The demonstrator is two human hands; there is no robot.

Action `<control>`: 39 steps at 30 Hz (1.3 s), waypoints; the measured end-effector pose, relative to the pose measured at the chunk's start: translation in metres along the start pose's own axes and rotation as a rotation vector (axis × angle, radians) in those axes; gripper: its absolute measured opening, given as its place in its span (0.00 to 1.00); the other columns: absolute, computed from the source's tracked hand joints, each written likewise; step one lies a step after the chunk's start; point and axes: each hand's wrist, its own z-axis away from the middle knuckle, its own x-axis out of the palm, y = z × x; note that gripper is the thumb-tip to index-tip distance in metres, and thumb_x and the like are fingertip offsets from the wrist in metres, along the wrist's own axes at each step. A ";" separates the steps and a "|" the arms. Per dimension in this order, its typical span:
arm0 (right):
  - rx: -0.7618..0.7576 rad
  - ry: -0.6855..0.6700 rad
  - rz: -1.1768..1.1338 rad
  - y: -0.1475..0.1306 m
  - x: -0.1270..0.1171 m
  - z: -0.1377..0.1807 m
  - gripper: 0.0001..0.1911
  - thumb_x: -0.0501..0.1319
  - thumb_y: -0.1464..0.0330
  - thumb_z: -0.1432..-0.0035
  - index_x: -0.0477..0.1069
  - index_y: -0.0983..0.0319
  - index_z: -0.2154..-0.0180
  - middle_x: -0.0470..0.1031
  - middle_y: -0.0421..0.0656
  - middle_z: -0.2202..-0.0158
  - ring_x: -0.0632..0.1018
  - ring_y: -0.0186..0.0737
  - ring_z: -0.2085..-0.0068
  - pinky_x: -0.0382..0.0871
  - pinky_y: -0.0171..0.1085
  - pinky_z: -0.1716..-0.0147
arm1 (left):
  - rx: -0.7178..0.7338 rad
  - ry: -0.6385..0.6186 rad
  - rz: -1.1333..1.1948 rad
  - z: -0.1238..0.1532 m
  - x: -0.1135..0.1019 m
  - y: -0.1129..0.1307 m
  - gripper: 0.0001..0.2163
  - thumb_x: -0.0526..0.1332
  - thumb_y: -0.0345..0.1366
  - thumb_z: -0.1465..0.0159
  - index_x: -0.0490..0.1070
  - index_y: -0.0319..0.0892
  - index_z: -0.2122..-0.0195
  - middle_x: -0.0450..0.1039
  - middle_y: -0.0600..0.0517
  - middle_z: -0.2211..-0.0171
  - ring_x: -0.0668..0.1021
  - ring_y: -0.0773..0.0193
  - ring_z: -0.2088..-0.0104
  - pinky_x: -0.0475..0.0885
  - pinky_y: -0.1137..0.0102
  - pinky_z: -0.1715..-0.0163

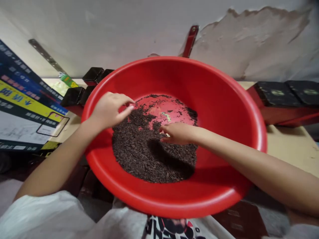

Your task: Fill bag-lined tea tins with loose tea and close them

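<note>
A big red plastic basin (224, 99) fills the middle of the view, tilted toward me. A heap of small dark grains (139, 156) lies in its near half, with bare red bottom behind it. My left hand (109, 109) reaches over the left rim, fingers together and bent, tips touching the grains' far edge. My right hand (178, 133) comes in from the right, fingers pinched together low over the grains near a few pale bits (166, 116); what it pinches is too small to make out.
A blue and yellow printed board (25, 99) leans at the left. Black blocks (82, 86) sit behind the basin's left rim, dark boxes on a red stand (286, 99) at the right. A red handle (190, 39) stands against the peeling wall.
</note>
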 end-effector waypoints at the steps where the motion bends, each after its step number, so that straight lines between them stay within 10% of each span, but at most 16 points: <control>1: 0.007 -0.016 0.029 -0.004 0.000 -0.004 0.20 0.56 0.62 0.39 0.68 0.66 0.48 0.74 0.54 0.50 0.76 0.53 0.52 0.69 0.46 0.55 | -0.117 0.053 -0.026 0.008 -0.002 -0.026 0.14 0.50 0.42 0.37 0.72 0.46 0.58 0.76 0.52 0.59 0.75 0.59 0.57 0.65 0.62 0.52; 5: 0.044 -0.065 0.086 -0.023 -0.003 -0.016 0.21 0.55 0.63 0.38 0.67 0.67 0.47 0.74 0.54 0.51 0.77 0.54 0.52 0.70 0.47 0.55 | -0.531 0.298 -0.099 0.041 0.004 -0.125 0.15 0.47 0.42 0.35 0.68 0.52 0.53 0.71 0.61 0.52 0.69 0.54 0.50 0.64 0.55 0.47; 11: 0.016 -0.108 0.061 -0.029 0.001 -0.037 0.22 0.53 0.64 0.37 0.64 0.68 0.45 0.72 0.55 0.47 0.75 0.53 0.49 0.67 0.46 0.50 | -0.594 0.096 -0.163 0.074 0.056 -0.200 0.23 0.55 0.41 0.41 0.65 0.41 0.45 0.61 0.43 0.41 0.63 0.45 0.41 0.58 0.52 0.41; 19: -0.017 -0.201 -0.086 -0.020 0.010 -0.041 0.25 0.52 0.61 0.38 0.64 0.69 0.44 0.71 0.55 0.46 0.74 0.54 0.48 0.68 0.45 0.50 | -0.636 0.435 -0.089 0.070 0.097 -0.214 0.09 0.50 0.29 0.39 0.69 0.44 0.66 0.69 0.42 0.48 0.67 0.51 0.43 0.58 0.53 0.41; 28: 0.030 -0.179 -0.036 -0.016 -0.002 -0.036 0.26 0.52 0.61 0.37 0.62 0.69 0.43 0.71 0.55 0.46 0.74 0.54 0.48 0.67 0.44 0.50 | -0.240 0.293 -0.106 0.098 0.075 -0.219 0.01 0.57 0.32 0.42 0.66 0.41 0.69 0.74 0.47 0.49 0.71 0.52 0.45 0.63 0.46 0.44; 39: 0.072 -0.124 -0.001 -0.011 -0.009 -0.031 0.25 0.53 0.60 0.38 0.63 0.67 0.44 0.71 0.53 0.46 0.75 0.53 0.49 0.68 0.45 0.51 | -0.220 0.244 -0.163 0.172 0.027 -0.178 0.12 0.55 0.49 0.40 0.71 0.48 0.67 0.78 0.49 0.65 0.78 0.46 0.56 0.68 0.47 0.51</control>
